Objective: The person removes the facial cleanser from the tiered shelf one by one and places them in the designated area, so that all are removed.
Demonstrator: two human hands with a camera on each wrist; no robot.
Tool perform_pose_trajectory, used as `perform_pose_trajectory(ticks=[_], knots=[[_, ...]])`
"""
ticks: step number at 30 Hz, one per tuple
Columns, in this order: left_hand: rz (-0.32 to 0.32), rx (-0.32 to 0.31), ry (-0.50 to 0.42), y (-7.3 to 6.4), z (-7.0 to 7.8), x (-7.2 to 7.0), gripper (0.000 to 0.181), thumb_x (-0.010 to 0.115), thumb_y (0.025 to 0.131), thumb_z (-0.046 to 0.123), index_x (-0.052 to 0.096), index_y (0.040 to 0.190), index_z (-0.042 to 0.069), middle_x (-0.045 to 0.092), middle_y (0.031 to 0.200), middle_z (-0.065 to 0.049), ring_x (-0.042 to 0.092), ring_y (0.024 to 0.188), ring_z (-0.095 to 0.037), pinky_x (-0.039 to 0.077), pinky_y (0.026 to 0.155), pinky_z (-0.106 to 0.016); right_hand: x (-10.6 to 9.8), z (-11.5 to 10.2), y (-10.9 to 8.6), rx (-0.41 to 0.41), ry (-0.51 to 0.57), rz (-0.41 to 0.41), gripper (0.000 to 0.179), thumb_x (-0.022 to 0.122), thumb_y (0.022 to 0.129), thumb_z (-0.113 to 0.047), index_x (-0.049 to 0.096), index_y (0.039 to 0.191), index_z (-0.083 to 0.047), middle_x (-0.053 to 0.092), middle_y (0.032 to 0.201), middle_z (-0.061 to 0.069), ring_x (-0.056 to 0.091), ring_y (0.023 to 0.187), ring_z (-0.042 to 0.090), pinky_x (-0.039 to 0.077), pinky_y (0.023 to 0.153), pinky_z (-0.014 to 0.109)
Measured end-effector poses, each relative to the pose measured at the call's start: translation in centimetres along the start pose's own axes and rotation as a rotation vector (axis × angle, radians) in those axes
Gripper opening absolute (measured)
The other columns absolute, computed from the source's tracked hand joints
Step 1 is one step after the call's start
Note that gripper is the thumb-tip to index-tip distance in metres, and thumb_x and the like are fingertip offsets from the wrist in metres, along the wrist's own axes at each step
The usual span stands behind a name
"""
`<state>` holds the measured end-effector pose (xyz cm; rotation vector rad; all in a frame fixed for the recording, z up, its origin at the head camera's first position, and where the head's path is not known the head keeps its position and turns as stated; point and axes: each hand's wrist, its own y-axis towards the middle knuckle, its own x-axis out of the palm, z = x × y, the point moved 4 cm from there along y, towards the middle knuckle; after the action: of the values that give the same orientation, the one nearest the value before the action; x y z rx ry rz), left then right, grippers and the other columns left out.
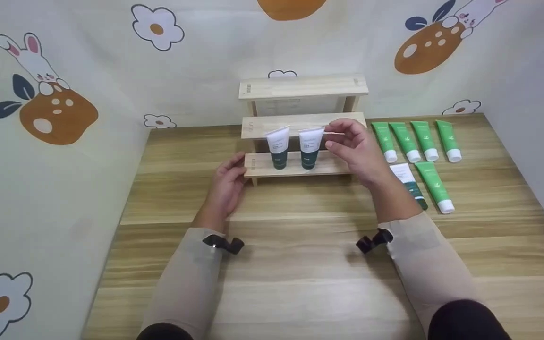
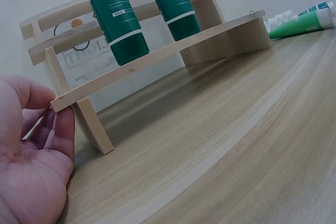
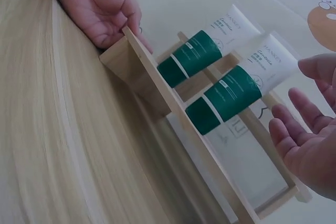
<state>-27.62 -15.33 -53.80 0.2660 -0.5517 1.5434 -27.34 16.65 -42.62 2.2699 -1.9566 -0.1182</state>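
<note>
Two white-and-green squeeze tubes stand cap down on the lowest step of a wooden three-tier rack (image 1: 302,123). One is the left tube (image 1: 278,147), the other the right tube (image 1: 310,147). My left hand (image 1: 227,186) grips the left end of that step; thumb above and fingers below show in the left wrist view (image 2: 37,145). Beside the top of the right tube is my right hand (image 1: 359,156), its fingers spread and loosely bent. A small gap seems to part its thumb from the tube in the right wrist view (image 3: 315,124).
Several green tubes with white caps lie on the wooden table (image 1: 300,264) right of the rack, one being the front green tube (image 1: 435,187). Another white-and-green tube (image 1: 409,184) lies beside it, partly behind my right forearm. A printed cloth (image 1: 206,71) hangs behind.
</note>
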Motion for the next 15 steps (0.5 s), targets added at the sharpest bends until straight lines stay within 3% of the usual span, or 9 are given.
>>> perform_pose_trajectory(ticks=[9,15], knots=[[-0.01,0.002,0.005,0.1,0.0,-0.1,0.057,0.049,0.1,-0.009,0.045,0.157,-0.004,0.055,0.147,-0.01,0.059,0.13,-0.018,0.056,0.106,-0.026,1.4,0.3,0.8,-0.006,0.065,0.029,0.029,0.07,0.097,0.007,0.066,0.121,-0.008,0.074,0.121,0.001,0.07,0.118,0.02,0.062,0.101,0.031],[-0.012,-0.002,0.01,0.1,-0.1,-0.2,0.057,0.05,0.1,-0.008,0.045,0.157,-0.003,0.054,0.149,-0.009,0.058,0.132,-0.019,0.055,0.109,-0.027,1.6,0.6,0.8,0.002,0.08,0.049,0.027,0.069,0.096,0.008,0.066,0.112,-0.014,0.072,0.106,0.0,0.068,0.103,0.017,0.064,0.092,0.031]])
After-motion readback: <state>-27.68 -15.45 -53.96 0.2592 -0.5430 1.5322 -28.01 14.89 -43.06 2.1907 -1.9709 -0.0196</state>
